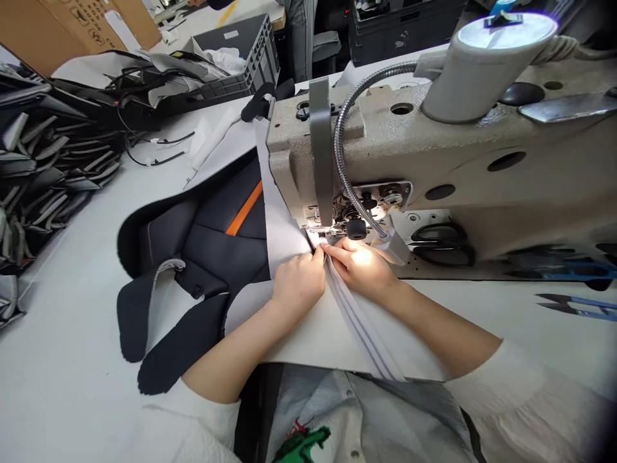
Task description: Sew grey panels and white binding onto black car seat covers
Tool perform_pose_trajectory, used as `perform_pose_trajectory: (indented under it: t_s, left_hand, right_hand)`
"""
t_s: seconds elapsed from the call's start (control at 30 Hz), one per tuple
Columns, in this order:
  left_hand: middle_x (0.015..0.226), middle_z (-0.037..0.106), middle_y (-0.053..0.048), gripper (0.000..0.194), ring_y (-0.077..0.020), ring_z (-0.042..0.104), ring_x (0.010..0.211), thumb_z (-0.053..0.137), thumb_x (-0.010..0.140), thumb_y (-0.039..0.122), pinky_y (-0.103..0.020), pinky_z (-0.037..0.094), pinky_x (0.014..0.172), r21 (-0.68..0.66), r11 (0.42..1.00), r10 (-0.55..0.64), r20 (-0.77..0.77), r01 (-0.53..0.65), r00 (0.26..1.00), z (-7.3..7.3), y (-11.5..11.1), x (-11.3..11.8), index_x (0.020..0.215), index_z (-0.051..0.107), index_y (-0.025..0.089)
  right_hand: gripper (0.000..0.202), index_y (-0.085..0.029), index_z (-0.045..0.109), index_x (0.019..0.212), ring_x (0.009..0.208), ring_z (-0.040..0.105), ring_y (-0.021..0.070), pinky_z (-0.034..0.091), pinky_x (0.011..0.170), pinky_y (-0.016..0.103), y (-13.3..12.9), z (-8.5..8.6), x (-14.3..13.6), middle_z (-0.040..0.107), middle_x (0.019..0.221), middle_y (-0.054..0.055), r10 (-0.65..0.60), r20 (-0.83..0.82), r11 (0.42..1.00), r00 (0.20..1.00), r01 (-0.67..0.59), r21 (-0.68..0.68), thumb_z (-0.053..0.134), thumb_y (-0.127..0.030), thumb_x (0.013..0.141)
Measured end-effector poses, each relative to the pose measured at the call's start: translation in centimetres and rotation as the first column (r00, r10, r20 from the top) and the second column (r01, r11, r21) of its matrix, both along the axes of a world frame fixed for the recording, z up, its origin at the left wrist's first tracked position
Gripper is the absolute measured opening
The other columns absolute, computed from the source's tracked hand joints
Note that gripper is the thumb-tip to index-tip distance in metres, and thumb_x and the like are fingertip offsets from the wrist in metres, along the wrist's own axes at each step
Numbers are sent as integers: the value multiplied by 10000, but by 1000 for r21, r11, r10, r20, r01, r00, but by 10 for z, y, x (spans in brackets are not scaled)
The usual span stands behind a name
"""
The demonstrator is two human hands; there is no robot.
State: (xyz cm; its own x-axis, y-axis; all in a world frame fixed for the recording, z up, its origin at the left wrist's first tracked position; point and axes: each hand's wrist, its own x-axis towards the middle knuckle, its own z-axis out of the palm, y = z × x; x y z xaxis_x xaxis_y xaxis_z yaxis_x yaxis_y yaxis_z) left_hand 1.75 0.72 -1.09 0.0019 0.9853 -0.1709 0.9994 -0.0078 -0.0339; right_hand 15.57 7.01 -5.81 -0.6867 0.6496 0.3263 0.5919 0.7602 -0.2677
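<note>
Closely, left hand (299, 281): closed, pinching the padded seat cover's (216, 218) edge
Right hand (367, 269): fingertips together at the striped tape (359, 321)
Cover's place: on the table (72, 334), beside the sewing machine (301, 151)

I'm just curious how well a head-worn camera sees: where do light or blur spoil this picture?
In the head view, light under the sewing machine washes out a patch on the right hand; in the same view, the pale cylinder has glare on top; also in the head view, the blue tool behind the sharper snips looks smeared, and the lower right corner darkens.
</note>
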Motion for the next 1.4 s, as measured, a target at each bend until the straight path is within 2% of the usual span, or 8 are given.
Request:
perform_pose_trajectory:
  t_s: [0.2, 0.5, 0.63, 0.8, 0.93, 1.17, 1.27, 1.4]
  left_hand:
    - [904, 620, -81, 378, -229, 607, 823, 338, 930, 280, -302, 470, 608, 86, 995, -41, -63, 47, 997, 2, -2, -8, 1230, 544, 178]
    - [1388, 391, -166, 623, -315, 404, 1201, 493, 764, 147, -450, 380, 971, 107, 976, -167, -197, 190, 966, 31, -74, -64, 1377, 382, 139]
    - [1087, 574, -128, 489, -232, 530, 955, 351, 818, 37, -352, 462, 808, 38, 981, -181, -207, 193, 961, 46, -68, -72, 1261, 507, 172]
    - [771, 583, -79, 291, -225, 585, 798, 336, 865, 80, -322, 478, 663, -205, 903, -404, -112, 377, 908, 68, -55, -19, 971, 597, 152]
    - [822, 617, -103, 256, -242, 626, 769, 371, 840, 92, -334, 497, 627, -301, 853, -448, -1, 427, 894, 50, -58, 15, 1028, 541, 127]
    - [887, 668, -95, 502, -262, 669, 777, 402, 871, 268, -362, 521, 661, -272, 951, -128, 76, 145, 989, 14, -49, 8, 1338, 291, 123]
    - [858, 676, -115, 713, -276, 672, 775, 445, 855, 279, -360, 512, 654, -267, 959, -98, 17, 99, 995, 14, -45, 8, 1450, 106, 81]
    - [772, 659, -114, 691, -253, 664, 694, 427, 845, 159, -329, 484, 605, -260, 959, -136, -77, 111, 988, 14, -46, 7, 1469, 140, 81]
  right_hand:
    - [335, -177, 623, 1186, 793, 571, 177, 428, 723, 258, 4, -2, 2, 634, 921, 77, 39, -19, 997, 999, -40, -61, 460, -181, 893]
    - [304, -184, 633, 1139, 1007, 540, 205, 434, 867, 314, 5, 5, 2, 589, 1093, 83, 95, -222, 964, 970, -146, -224, 528, -342, 901]
    - [421, -180, 603, 1147, 1056, 493, 241, 394, 870, 345, 4, 15, -5, 564, 1159, 90, 246, -136, 961, 960, -260, -98, 682, -399, 797]
    - [87, -155, 631, 856, 822, 483, 227, 320, 723, 339, 0, 25, -27, 594, 861, 81, 226, 155, 963, 962, -245, 114, 560, -206, 854]
    - [209, -152, 619, 858, 793, 471, 220, 289, 714, 351, -13, 22, -39, 580, 857, 94, 213, 227, 946, 950, -259, 195, 419, -107, 900]
    - [321, -138, 606, 984, 859, 507, 241, 334, 679, 304, -19, 16, -1, 596, 913, 110, -212, 137, 977, 968, 213, 5, 600, -415, 821]
    - [295, -172, 600, 725, 761, 525, 194, 308, 608, 278, -16, 17, 12, 597, 765, 60, -88, 209, 984, 974, 118, -136, 516, -412, 875]
    - [349, -170, 554, 637, 699, 519, 144, 304, 606, 256, -16, 18, 15, 572, 688, 32, 93, 91, 975, 992, -72, -211, 388, -276, 926]
